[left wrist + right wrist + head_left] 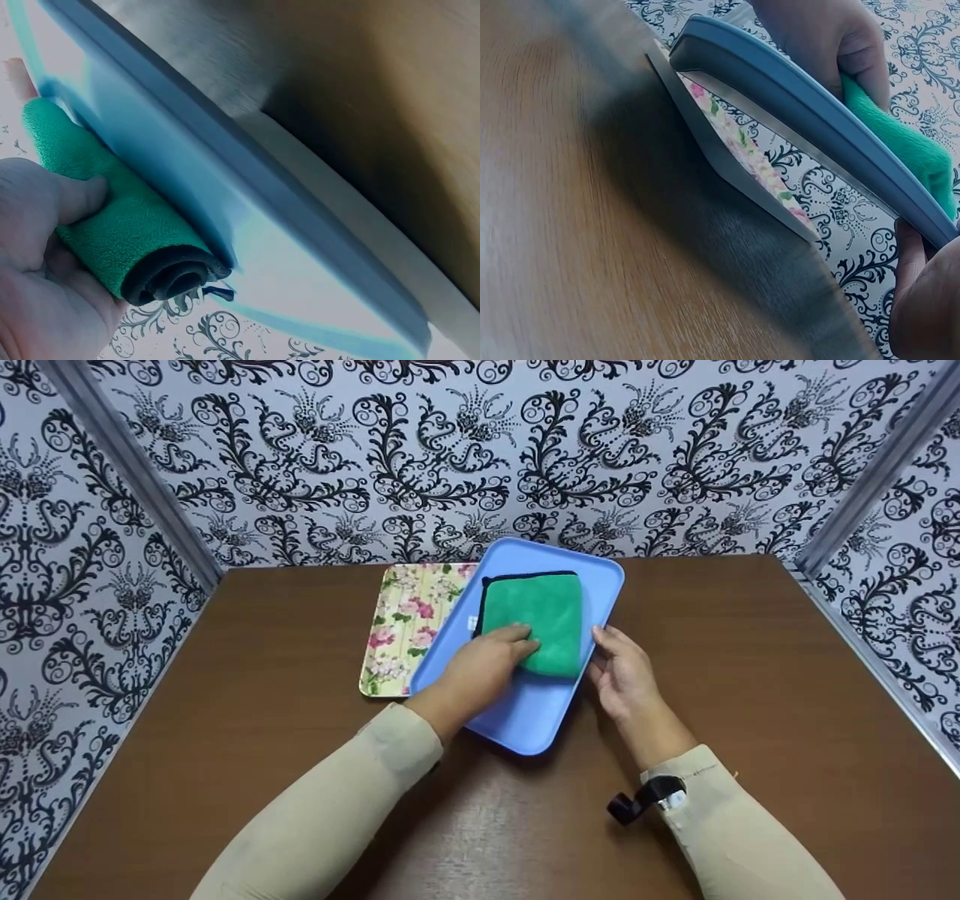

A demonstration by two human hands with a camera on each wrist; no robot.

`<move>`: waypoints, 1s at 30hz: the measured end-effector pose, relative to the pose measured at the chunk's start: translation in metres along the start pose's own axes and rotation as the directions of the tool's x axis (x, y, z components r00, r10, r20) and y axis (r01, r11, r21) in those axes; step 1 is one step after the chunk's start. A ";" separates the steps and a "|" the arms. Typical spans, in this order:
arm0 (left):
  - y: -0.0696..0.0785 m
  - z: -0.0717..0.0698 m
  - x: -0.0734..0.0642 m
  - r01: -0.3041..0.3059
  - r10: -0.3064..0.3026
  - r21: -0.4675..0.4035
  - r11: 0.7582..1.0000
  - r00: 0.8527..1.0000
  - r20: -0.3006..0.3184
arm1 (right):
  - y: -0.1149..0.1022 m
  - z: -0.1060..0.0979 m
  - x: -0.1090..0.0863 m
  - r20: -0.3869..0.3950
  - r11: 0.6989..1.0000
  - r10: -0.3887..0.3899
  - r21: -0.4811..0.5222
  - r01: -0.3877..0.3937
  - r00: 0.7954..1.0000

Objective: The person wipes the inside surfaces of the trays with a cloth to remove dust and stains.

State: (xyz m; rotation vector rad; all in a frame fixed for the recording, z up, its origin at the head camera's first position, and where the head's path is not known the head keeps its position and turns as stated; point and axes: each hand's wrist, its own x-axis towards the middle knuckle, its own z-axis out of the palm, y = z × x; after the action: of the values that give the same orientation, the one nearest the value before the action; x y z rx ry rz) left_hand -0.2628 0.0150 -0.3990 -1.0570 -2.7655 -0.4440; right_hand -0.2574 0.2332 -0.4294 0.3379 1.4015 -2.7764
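Observation:
A blue tray (499,720) slants across the middle of the head view, tilted and raised above the table. On it lies a folded green cloth (551,607) with a black border; in the left wrist view its end shows rolled layers. My left hand (480,667) grips the cloth, thumb and fingers against its surface. At the tray's right long edge, my right hand (626,671) holds the rim, with part of its fingers hidden under the tray. Beneath the blue tray's left side, a flower-patterned tray (397,641) is partly covered.
A brown table (277,697) spreads around the trays. Patterned wall panels (420,450) stand behind it and at both sides. A black strap with a small device (660,795) sits on the right wrist.

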 end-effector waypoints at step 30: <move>-0.027 0.006 0.001 0.302 -0.304 -0.044 0.952 0.951 -0.050 | 0.001 0.000 0.002 -0.009 1.000 -0.025 0.004 0.025 1.000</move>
State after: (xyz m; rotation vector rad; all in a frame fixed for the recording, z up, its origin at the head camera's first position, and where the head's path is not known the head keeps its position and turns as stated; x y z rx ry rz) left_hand -0.2818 -0.0021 -0.4101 -0.6128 -2.8856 -0.5532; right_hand -0.2591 0.2323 -0.4304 0.3353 1.4114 -2.8011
